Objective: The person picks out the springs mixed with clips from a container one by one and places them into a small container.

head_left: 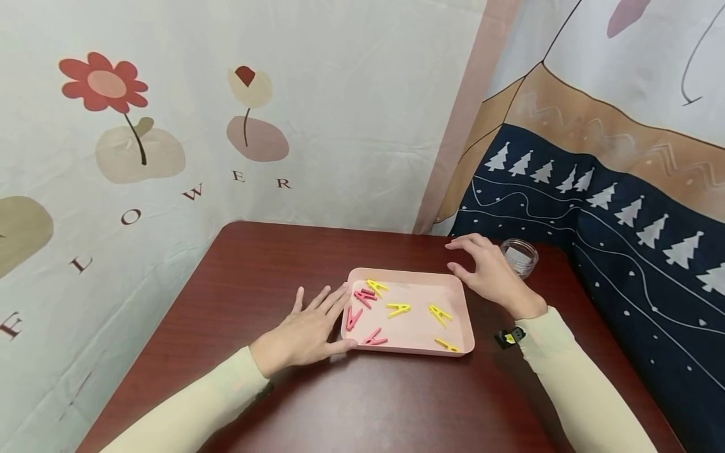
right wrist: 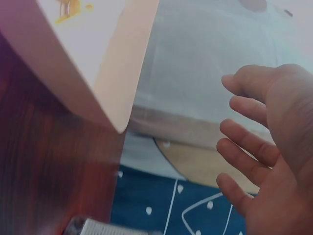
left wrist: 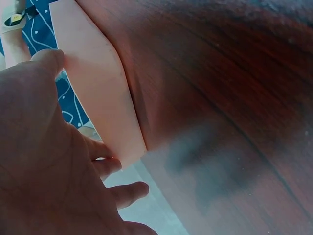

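A shallow pink tray (head_left: 416, 284) lies on the table with several small clothespins in it. Pink clothespins (head_left: 354, 318) are grouped at its left, yellow clothespins (head_left: 399, 309) at the middle and right, one yellow at the upper left. My left hand (head_left: 308, 328) rests against the tray's left side, fingers straight and spread; the left wrist view shows its thumb and fingertips on the tray wall (left wrist: 100, 83). Beyond the tray's upper right corner my right hand (head_left: 489, 270) hovers with loosely bent fingers, nothing between them. Just behind it stands a clear glass jar (head_left: 527, 259), partly hidden by the hand.
The dark red wooden table (head_left: 272, 264) meets a pale printed cloth (head_left: 351, 126) at the back. A dark blue cloth with white trees (head_left: 612, 233) hangs along the right edge, close to the jar.
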`<move>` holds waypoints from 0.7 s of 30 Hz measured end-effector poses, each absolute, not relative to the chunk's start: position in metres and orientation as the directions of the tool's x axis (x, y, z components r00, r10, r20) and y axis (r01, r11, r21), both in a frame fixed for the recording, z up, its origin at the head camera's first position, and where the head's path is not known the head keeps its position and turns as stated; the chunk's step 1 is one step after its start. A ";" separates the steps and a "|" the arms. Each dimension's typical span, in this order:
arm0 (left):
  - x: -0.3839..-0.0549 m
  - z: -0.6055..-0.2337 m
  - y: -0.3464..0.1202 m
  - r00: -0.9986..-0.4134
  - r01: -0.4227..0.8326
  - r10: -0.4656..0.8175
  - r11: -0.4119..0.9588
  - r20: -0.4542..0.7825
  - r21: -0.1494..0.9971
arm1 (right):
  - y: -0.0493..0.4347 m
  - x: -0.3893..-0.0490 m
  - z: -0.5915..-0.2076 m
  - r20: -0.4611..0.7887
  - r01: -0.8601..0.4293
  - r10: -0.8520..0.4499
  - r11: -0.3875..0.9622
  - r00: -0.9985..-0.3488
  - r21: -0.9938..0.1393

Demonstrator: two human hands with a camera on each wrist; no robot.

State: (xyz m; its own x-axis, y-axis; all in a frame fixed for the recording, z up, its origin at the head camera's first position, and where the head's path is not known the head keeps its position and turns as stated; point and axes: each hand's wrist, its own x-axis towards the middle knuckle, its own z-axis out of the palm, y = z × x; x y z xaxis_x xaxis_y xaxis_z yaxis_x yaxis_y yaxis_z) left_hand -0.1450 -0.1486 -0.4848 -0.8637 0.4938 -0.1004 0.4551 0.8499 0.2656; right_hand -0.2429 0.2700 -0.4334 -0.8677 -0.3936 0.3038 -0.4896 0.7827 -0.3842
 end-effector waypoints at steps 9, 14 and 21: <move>-0.145 -0.485 -0.148 -0.863 0.457 0.495 0.850 -0.103 0.262 | 0.244 -0.244 -0.434 0.272 -0.549 -0.477 0.747 -0.836 -0.375; -0.145 -0.485 -0.148 -0.864 0.458 0.494 0.851 -0.100 0.257 | 0.229 -0.247 -0.436 0.244 -0.582 -0.529 0.721 -0.813 -0.375; -0.144 -0.485 -0.148 -0.862 0.462 0.498 0.847 -0.091 0.262 | 0.208 -0.251 -0.440 0.184 -0.633 -0.610 0.697 -0.771 -0.337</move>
State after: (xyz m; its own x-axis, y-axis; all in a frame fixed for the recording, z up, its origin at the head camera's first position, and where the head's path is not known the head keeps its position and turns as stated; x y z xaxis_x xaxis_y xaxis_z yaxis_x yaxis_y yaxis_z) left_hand -0.1441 -0.1478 -0.4852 -0.8623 0.4980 -0.0914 0.4616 0.8475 0.2621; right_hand -0.2512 0.2079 -0.4396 -0.7706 -0.6101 0.1841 -0.6326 0.6975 -0.3366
